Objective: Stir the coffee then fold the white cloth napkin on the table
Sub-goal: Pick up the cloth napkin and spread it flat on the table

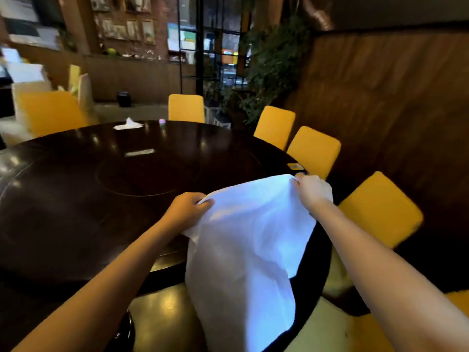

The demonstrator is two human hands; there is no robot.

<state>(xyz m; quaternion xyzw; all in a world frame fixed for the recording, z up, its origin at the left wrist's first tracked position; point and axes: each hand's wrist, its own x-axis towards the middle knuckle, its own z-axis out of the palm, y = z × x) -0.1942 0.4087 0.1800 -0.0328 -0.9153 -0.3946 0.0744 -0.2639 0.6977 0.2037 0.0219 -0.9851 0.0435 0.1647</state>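
Over the table (76, 199) edge, left hand (186, 208) and right hand (313, 191) each pinch a top corner of the napkin (243, 245), hanging unfolded; folding seems barely begun, no coffee in view.

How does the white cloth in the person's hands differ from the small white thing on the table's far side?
The white cloth napkin is held up, left hand and right hand each gripping a top corner; the white tissue lies untouched on the dark table. The napkin hangs spread open past the table's edge; the tissue sits bunched, a tip poking up. The napkin looks much bigger, though nearer too. Both are white.
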